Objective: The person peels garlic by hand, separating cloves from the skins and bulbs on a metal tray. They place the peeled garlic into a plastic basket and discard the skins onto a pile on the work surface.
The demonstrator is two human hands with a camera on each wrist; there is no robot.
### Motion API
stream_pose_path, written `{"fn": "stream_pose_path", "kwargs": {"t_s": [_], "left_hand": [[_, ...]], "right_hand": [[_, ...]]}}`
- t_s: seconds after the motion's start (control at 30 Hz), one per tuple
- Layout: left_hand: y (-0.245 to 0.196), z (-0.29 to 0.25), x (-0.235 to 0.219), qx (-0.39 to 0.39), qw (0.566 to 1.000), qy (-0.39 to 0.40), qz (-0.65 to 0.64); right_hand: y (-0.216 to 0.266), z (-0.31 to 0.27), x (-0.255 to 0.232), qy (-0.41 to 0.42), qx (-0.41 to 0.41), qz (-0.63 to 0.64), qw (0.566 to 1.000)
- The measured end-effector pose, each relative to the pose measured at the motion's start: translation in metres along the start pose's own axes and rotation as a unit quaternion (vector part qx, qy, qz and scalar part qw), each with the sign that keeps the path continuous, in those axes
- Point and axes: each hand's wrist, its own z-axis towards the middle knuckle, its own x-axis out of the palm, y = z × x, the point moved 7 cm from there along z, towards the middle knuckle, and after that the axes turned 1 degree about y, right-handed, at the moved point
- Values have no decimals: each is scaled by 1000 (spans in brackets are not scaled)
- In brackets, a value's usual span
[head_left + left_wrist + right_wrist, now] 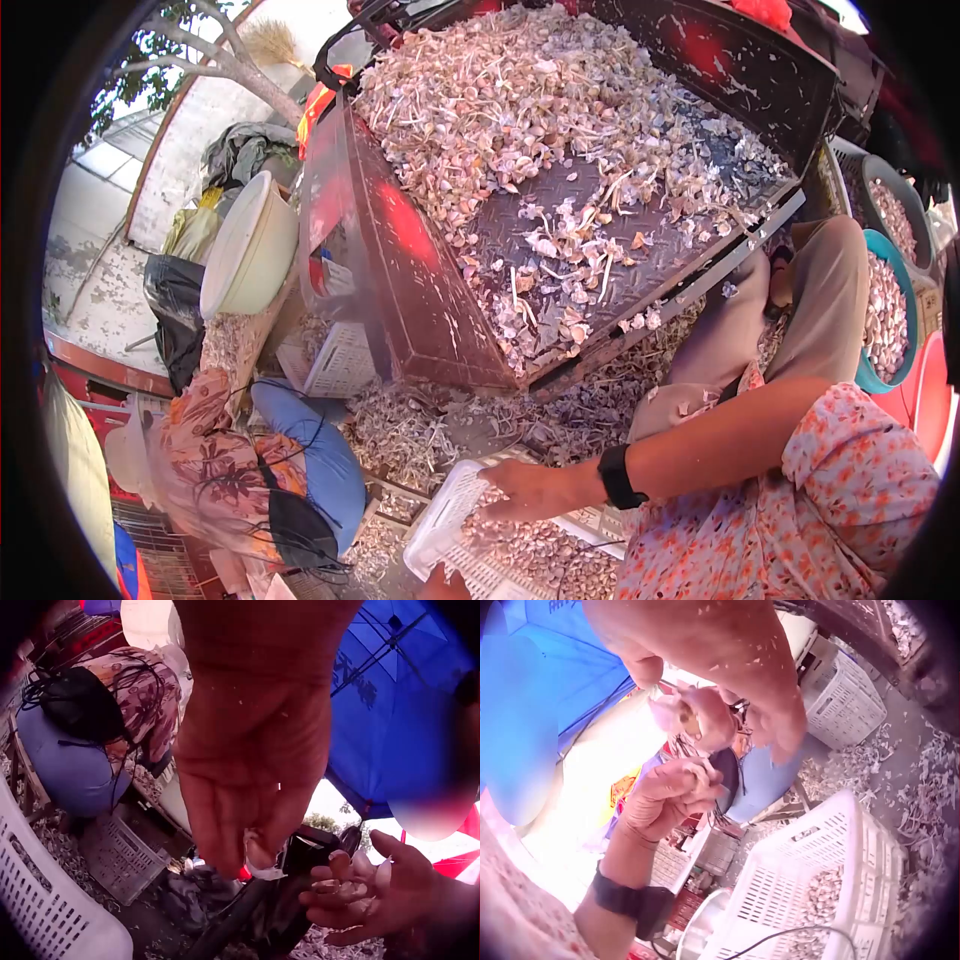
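Note:
In the head view my right hand (pixel 540 490) is over a white plastic crate (pixel 440 520), where loose garlic cloves (pixel 560 555) lie. Several garlic cloves (pixel 361 881) sit in its curled fingers and palm, seen in the left wrist view. The right wrist view shows a pinkish garlic piece (pixel 709 716) between that hand's thumb and fingers. Only part of my left hand (pixel 443 585) enters the head view, at the bottom edge. Its thumb and fingertips pinch a garlic clove (pixel 259 859) with papery white skin; the fingers partly hide it.
A metal cart bed (pixel 440 340) heaped with garlic (pixel 520 110) stands ahead. Another person (pixel 220 460) sits bent over at the left. A pale tub (pixel 250 250) is beyond them. At the right stands a teal basin (pixel 912 310) of cloves. Garlic husks (pixel 400 430) litter the ground.

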Motion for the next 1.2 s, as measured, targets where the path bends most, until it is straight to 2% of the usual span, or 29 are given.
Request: {"fn": "stream_pose_path", "kwargs": {"t_s": [0.03,0.07,0.1,0.13,0.17,0.2,0.23,0.27,0.3,0.37,0.4,0.43,0.53,0.57,0.63,0.7,0.77,0.83,0.97,1.03,1.1,1.2], "left_hand": [[-33,-15,-22,-33,997,-65,-32],[-52,-13,-29,17,974,-128,-188],[-81,-5,-29,36,972,-136,-188],[-110,12,-23,-14,963,-68,-261],[-154,23,-36,92,950,-153,-255],[-192,32,-46,159,913,-175,-332],[-225,51,-48,132,842,-118,-510],[-253,72,-53,203,835,-112,-499],[-273,94,-59,212,838,-116,-490],[-315,145,-79,208,845,-113,-480],[-330,176,-83,194,850,-110,-478],[-344,207,-87,208,840,-142,-481],[-378,276,-108,206,885,-188,-374],[-388,297,-108,207,885,-188,-373],[-410,333,-108,217,921,-233,-224],[-429,372,-95,226,924,-242,-189],[-448,381,-91,237,927,-246,-152],[-466,381,-85,235,950,-180,-97],[-470,397,-68,248,937,-222,-102],[-472,399,-68,255,940,-209,-86],[-483,391,-76,305,927,-220,12],[-499,396,-81,295,929,-220,35]], "right_hand": [[-10,-7,-7,2,24,59,998],[1,-26,-32,-38,-4,111,993],[-7,-44,-48,-15,79,221,972],[-13,-62,-62,7,158,331,930],[-15,-80,-88,-25,183,333,925],[-20,-98,-110,-60,207,338,916],[-29,-115,-130,-119,203,347,908],[-42,-131,-145,-183,225,371,882],[-48,-143,-154,-192,220,370,882],[-57,-165,-176,-270,193,425,842],[-57,-171,-182,-277,188,427,840],[-56,-174,-188,-279,181,433,838],[-58,-181,-199,-290,160,457,825],[-58,-182,-205,-297,148,469,819],[-59,-182,-211,-295,142,488,809],[-61,-182,-219,-300,136,507,796],[-59,-179,-224,-288,124,536,784],[-57,-176,-230,-288,124,536,783],[-58,-165,-249,-292,128,531,785],[-59,-163,-254,-290,144,527,786],[-58,-156,-265,-281,125,516,799],[-61,-151,-278,-293,137,497,806]]}}
